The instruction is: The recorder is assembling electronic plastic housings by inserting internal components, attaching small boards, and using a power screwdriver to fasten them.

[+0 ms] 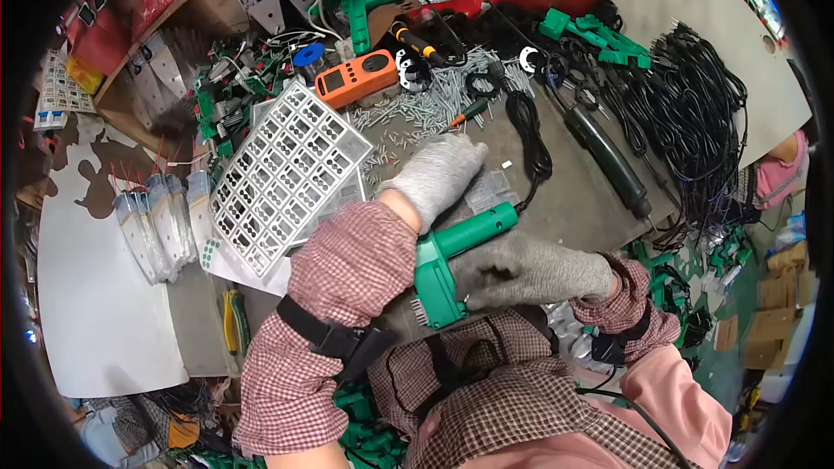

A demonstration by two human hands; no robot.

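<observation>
Checked red-and-white sleeves come up from the lower edge, each wrist carrying a black strap. Closest in, the right hand, in a grey knit glove, is closed round the lower body of a green pistol-shaped power tool, fingers curled against its side. The tool sits between both hands just above the person's lap, its handle pointing up and right, with a black cord running off across the grey workbench. The left hand, gloved the same, lies beyond the tool with fingers pressed together and stretched flat toward a scatter of small screws. To the left sits a white plastic grid tray. Farther back lie an orange handheld meter, loose green plastic housings and a bundle of black cables.
</observation>
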